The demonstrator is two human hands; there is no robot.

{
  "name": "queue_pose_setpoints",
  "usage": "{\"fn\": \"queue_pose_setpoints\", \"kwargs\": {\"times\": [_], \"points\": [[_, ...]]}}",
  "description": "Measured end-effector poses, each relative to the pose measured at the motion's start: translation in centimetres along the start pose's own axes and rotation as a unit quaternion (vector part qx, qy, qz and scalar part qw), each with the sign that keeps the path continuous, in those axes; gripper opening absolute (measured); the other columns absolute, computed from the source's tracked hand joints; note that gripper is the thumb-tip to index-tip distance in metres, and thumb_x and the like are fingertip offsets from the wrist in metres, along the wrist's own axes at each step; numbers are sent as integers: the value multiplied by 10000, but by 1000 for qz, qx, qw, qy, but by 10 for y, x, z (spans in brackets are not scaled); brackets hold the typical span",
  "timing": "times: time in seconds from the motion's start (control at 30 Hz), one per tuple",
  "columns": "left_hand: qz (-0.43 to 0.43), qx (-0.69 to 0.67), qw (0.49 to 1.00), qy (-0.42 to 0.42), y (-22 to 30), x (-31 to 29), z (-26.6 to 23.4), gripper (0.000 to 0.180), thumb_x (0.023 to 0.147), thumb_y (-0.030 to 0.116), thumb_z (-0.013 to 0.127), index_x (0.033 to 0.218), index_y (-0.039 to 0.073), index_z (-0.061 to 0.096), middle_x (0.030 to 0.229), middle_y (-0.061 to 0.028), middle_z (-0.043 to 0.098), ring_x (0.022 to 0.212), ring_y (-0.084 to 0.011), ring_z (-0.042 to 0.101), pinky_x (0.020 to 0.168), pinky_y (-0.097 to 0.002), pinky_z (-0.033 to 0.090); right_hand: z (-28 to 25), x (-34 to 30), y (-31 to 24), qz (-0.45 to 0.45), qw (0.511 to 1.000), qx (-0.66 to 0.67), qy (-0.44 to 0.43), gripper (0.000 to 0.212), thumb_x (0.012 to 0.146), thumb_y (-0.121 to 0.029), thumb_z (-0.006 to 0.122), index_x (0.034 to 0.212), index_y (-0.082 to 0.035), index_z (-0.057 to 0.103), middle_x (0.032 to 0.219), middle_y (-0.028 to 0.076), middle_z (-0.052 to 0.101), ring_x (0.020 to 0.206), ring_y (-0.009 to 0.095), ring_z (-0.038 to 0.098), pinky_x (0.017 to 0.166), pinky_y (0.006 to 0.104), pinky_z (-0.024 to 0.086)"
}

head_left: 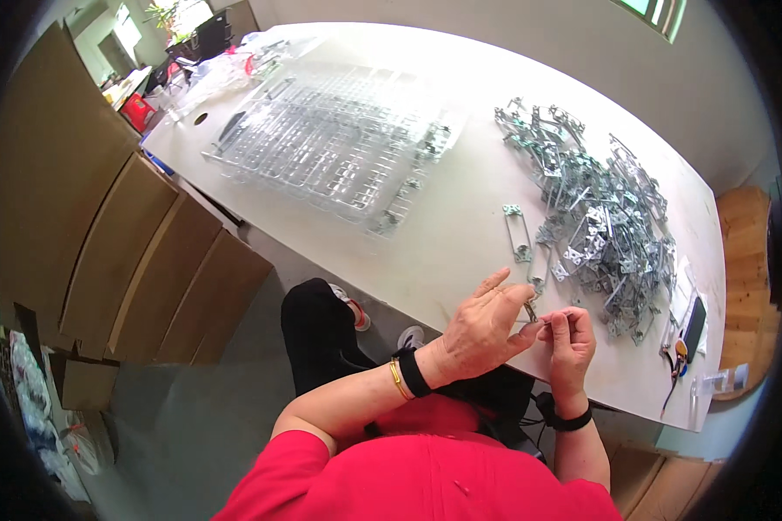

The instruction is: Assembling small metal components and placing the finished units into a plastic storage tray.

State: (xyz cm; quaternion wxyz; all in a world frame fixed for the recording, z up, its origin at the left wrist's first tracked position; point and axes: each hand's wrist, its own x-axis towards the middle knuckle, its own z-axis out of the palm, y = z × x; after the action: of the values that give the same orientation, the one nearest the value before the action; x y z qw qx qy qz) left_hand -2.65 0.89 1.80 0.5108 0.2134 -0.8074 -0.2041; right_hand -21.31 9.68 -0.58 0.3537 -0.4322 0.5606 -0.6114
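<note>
At the near edge of the table, my left hand (482,332) pinches a small silvery metal bracket (531,310) between thumb and fingers. Close beside it, my right hand (571,347) is closed, its thumb and forefinger tips meeting at the left fingertips; what they grip is too small to make out. Just beyond my hands lies a loose metal bracket (522,253) with two thin rods joining its end plates. A large heap of similar metal brackets (613,234) spreads over the right side of the table.
Clear plastic trays (339,139) with metal parts lie on the table's (469,200) left half. Orange-and-black cutters (681,350) and a clear plastic container (730,379) sit at the right edge. Cardboard boxes (139,260) stand left; a wooden board (743,269) is at right.
</note>
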Motion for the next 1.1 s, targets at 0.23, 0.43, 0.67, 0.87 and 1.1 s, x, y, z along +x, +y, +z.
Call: {"fn": "queue_pose_setpoints", "kwargs": {"times": [0.23, 0.43, 0.67, 0.87, 1.1], "points": [[-111, -36, 992, 56, -11, -25, -26, 448, 884, 46, 779, 1278, -19, 576, 1226, -184, 721, 1131, -374, 724, 1118, -486, 513, 1, 1, 2, -8, 1000, -17, 3, 119, 1105, -180, 621, 1087, -65, 599, 974, 45, 731, 764, 69, 620, 725, 224, 527], [-152, 10, 988, 26, -18, -57, -55, 364, 882, 32, 761, 1221, -8, 633, 1332, -234, 672, 1214, -422, 666, 1076, -476, 521, 2, 0, 4, -12, 1000, -19, -3, 137, 1114, -207, 606, 1081, -74, 597, 970, 45, 723, 744, 59, 593, 712, 219, 498], [-164, 89, 982, 18, -17, -59, -59, 338, 847, 8, 752, 1174, 4, 663, 1284, -239, 666, 1158, -419, 662, 1006, -457, 543, 2, 0, 0, -2, 998, -59, 14, 69, 1090, -108, 618, 1062, -46, 631, 958, 35, 715, 761, 73, 618, 722, 231, 525], [-188, 102, 976, 38, -20, -57, -60, 298, 850, -35, 711, 1144, 0, 678, 1148, -215, 675, 1063, -392, 665, 925, -442, 549, 3, 1, -3, 0, 999, -31, 6, 101, 1093, -145, 636, 1087, -46, 615, 980, 43, 733, 780, 71, 626, 733, 228, 529], [-172, 137, 975, 24, -23, -49, -53, 209, 864, 27, 760, 1069, 26, 718, 1061, -183, 669, 983, -369, 647, 844, -440, 540, 7, 3, -5, -9, 999, -41, 3, 95, 1084, -137, 649, 1077, -46, 621, 971, 38, 735, 767, 67, 619, 724, 226, 523]]}}
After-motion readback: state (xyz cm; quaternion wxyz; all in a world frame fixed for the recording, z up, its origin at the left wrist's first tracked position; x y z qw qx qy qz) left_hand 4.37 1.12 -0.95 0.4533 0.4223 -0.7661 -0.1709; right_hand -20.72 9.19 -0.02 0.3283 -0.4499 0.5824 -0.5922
